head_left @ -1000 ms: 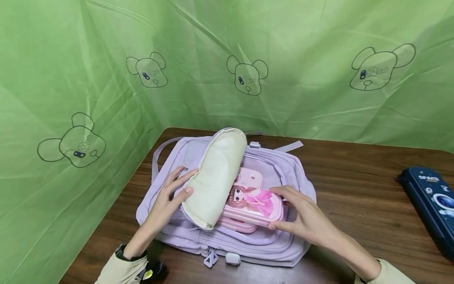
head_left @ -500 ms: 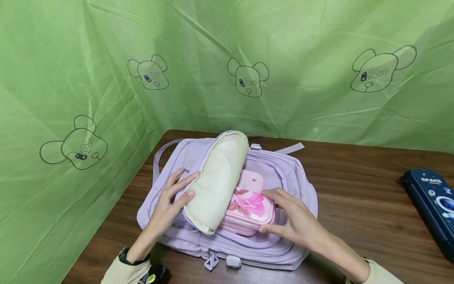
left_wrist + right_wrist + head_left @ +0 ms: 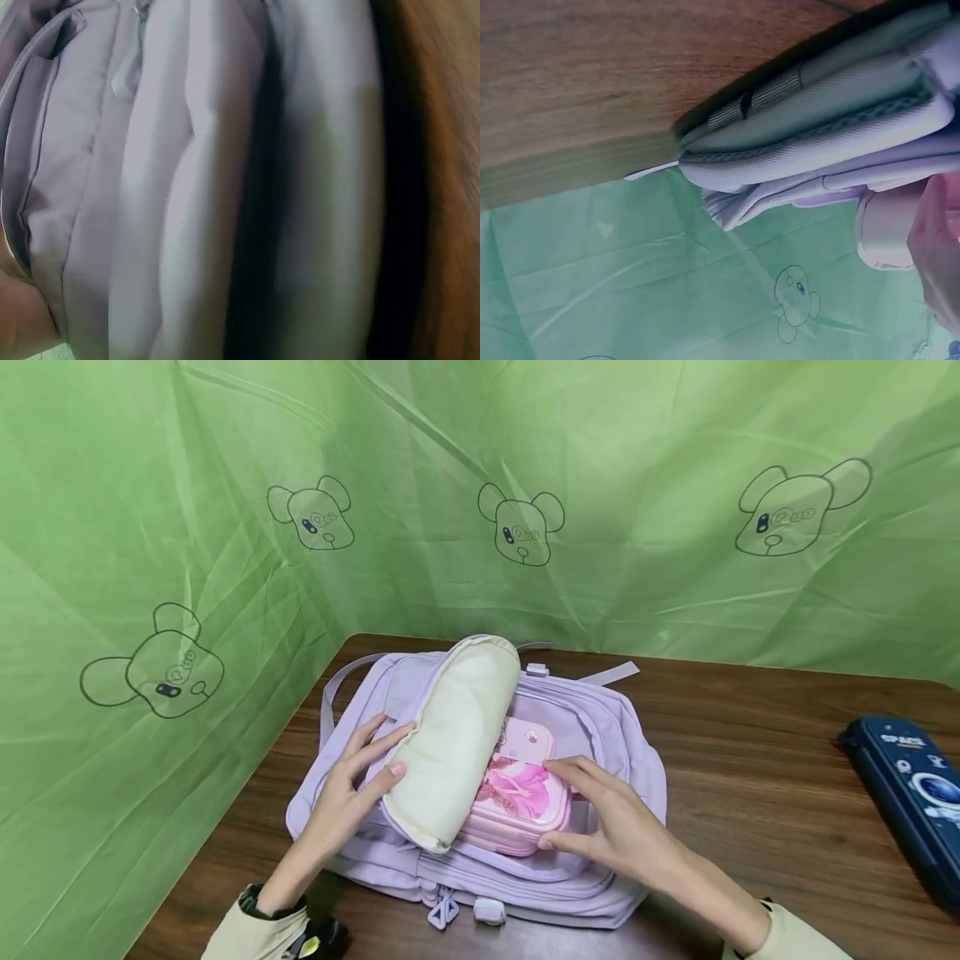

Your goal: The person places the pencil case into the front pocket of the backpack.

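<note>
A lilac backpack (image 3: 633, 752) lies on its back on the table, its front pocket folded open. My left hand (image 3: 352, 797) holds the pocket's cream-lined flap (image 3: 457, 743) back, thumb on the lining and fingers along the lilac side. At the pocket, my right hand (image 3: 622, 827) grips the right end of a pink pencil case (image 3: 525, 789) with a doll picture. The flap covers that case's left part. Beneath it lies another pink case (image 3: 532, 739). Backpack folds (image 3: 202, 187) fill the left wrist view. In the right wrist view, the right hand (image 3: 939, 255) shows at the edge.
A dark blue case with "SPACE" lettering (image 3: 903, 793) lies on the brown wooden table (image 3: 750, 752) at the far right. Green cloth (image 3: 637, 593) with bear-head drawings encloses the back and left. A zipper pull (image 3: 444, 910) hangs at the backpack's near side.
My right hand has slid the doll-picture pencil case left, further under the flap and over the other pink case. The left hand keeps its hold on the flap.
</note>
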Motion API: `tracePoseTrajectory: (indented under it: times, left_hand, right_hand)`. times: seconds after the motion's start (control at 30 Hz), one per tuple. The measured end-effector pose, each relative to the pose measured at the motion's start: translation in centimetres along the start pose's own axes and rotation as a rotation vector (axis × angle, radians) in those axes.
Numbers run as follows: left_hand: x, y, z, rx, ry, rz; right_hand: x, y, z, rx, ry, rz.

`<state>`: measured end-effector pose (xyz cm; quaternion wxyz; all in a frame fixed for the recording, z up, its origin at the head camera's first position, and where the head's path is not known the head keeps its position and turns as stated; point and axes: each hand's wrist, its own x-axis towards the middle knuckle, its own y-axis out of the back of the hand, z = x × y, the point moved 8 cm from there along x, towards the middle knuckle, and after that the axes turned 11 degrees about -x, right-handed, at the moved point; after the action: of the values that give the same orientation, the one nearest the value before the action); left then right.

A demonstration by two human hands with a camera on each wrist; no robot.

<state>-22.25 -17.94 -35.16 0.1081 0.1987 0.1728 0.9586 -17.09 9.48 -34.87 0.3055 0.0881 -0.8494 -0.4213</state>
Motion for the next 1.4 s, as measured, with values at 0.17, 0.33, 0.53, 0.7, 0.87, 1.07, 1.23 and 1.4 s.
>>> tracePoseTrajectory:
  times: [0.17,0.33,0.53,0.7,0.87,1.07,1.23,1.4]
  left_hand:
    - [0.0,0.2,0.0,0.044,-0.008,-0.017]
    - [-0.2,0.1,0.2,0.052,-0.015,-0.021]
    - [-0.3,-0.1,0.6,-0.002,-0.026,-0.032]
    - [-0.1,0.0,0.8,-0.028,-0.015,-0.030]
    - [-0.2,0.2,0.7,0.003,-0.038,-0.011]
    - [-0.3,0.2,0.7,-0.002,-0.017,-0.017]
    - [0.0,0.2,0.4,0.009,0.007,-0.025]
    - [-0.3,0.2,0.1,0.030,-0.008,-0.018]
  right_hand:
    - [-0.7,0.3,0.5,0.042,-0.044,0.028]
    - [-1.0,0.5,0.6,0.047,-0.043,0.057]
    - [-0.8,0.5,0.3,0.038,-0.002,0.075]
    - [0.0,0.2,-0.1,0.015,0.022,0.076]
    - [0.8,-0.1,-0.4,-0.018,0.019,0.059]
    - [0.9,-0.3,-0.5,-0.047,0.005,0.043]
    - [0.6,-0.4,-0.4,-0.043,-0.027,0.029]
    - [0.0,-0.2,-0.2,-0.086,-0.040,-0.012]
